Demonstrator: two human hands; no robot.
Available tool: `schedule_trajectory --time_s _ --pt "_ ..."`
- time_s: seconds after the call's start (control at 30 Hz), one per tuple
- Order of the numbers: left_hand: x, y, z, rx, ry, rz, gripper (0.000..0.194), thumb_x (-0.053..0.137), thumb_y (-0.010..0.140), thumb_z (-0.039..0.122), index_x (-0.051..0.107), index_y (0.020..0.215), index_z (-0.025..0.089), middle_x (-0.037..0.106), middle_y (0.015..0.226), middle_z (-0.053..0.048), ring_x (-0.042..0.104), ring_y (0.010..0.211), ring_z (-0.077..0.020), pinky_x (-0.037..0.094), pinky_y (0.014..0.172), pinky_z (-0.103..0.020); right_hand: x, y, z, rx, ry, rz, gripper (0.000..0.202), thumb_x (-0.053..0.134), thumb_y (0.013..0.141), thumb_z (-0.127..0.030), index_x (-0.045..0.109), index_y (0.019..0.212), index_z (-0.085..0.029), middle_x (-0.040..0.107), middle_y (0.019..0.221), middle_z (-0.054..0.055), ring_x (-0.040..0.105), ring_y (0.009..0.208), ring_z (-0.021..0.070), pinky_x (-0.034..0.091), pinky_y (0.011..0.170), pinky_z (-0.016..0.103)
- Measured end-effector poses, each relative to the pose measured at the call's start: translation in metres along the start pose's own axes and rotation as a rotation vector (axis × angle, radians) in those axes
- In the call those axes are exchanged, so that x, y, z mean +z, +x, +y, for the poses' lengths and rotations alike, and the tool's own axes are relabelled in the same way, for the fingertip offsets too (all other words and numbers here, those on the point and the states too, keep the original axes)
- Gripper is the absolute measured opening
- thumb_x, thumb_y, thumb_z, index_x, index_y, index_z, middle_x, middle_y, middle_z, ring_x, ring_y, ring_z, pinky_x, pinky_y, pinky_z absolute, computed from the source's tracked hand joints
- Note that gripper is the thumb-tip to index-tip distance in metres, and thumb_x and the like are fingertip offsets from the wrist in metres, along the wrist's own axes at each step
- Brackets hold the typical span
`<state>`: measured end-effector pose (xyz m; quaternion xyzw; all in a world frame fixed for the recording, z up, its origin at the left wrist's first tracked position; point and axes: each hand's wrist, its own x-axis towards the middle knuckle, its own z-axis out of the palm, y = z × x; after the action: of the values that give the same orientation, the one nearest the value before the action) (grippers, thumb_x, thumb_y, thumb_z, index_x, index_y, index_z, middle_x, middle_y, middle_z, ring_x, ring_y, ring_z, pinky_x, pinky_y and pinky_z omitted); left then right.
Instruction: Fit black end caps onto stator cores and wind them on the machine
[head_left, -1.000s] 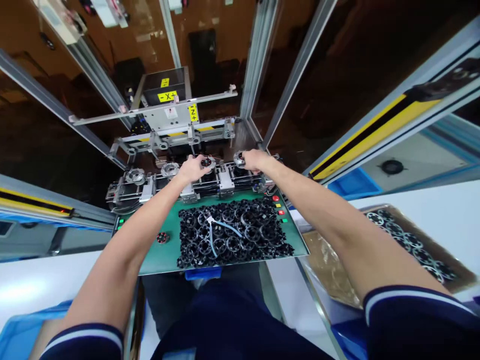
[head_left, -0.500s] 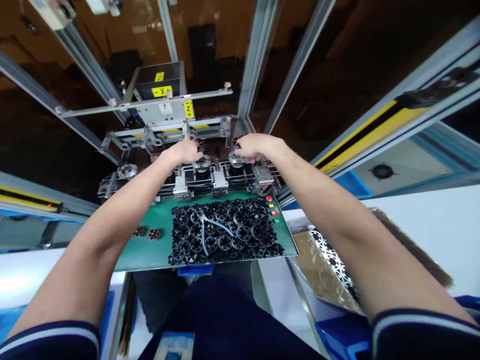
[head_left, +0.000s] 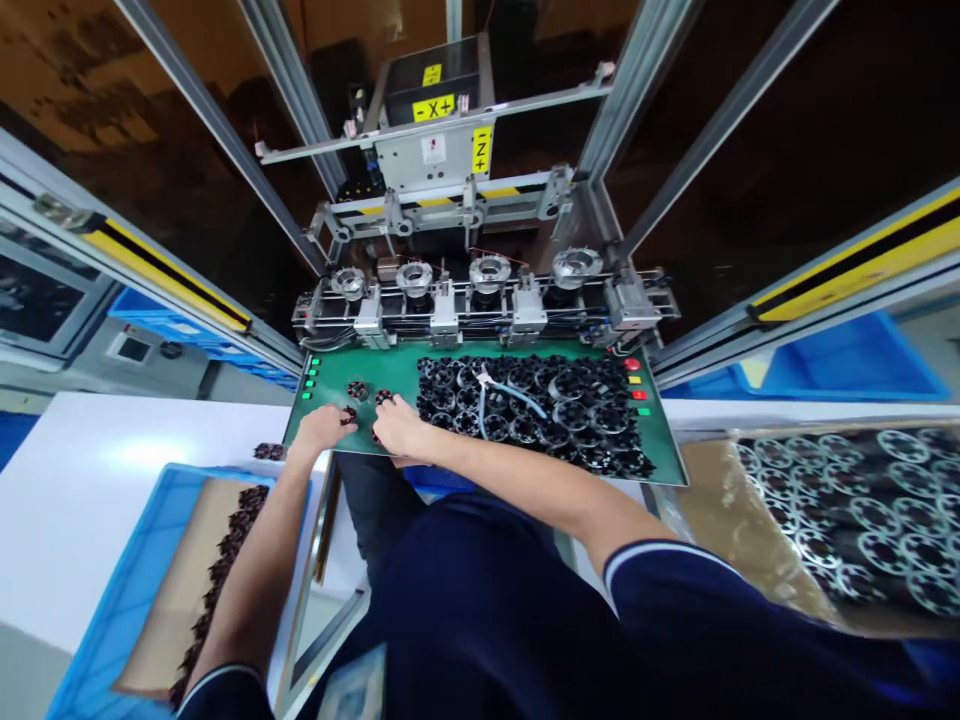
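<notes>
blue plastic forms the bin (head_left: 146, 560) at far left. next, the left hand (head_left: 322, 428) has its fingers pinched on a dark core (head_left: 349, 416). just beyond those fingertips, a loose core (head_left: 358, 391) sits on the green plate (head_left: 397, 368), round, with no clear long axis; neither hand is plainly nearer. farther right, the right hand (head_left: 405, 427) curls its fingers against a red-and-black core (head_left: 383, 398); whether they clamp it, i cannot tell. unlike the earlier frame, both hands are away from the metal rings (head_left: 577, 272).
</notes>
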<state>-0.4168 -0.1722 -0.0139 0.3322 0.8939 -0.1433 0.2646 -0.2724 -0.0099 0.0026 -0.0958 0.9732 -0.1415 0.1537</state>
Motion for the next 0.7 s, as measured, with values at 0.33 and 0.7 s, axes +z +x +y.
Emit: schedule_trajectory --time_s 0.33,0.7 --pt "0.026 -0.024 0.016 0.032 -0.227 0.399 0.05 0.064 0.121 0.055 0.071 0.163 0.029 0.062 0.179 -0.023 0.07 0.166 -0.0456 0.062 0.136 -0.063 0.034 -0.087 0.026 0.062 0.305 0.245 0.028 0.079 0.123 -0.042 0.088 0.149 -0.035 0.088 0.146 0.003 0.081 0.14 0.0209 0.062 0.129 0.037" --pt "0.006 -0.031 0.289 0.945 -0.395 0.673 0.034 0.079 0.119 0.044 0.086 0.15 0.032 0.068 0.172 -0.019 0.063 0.159 -0.0443 0.057 0.138 -0.069 0.09 -0.319 0.109 1.009 0.356 0.871 0.038 0.068 0.12 -0.039 0.085 0.149 -0.023 0.075 0.154 0.023 0.071 0.152 0.0408 0.061 0.135 0.061"
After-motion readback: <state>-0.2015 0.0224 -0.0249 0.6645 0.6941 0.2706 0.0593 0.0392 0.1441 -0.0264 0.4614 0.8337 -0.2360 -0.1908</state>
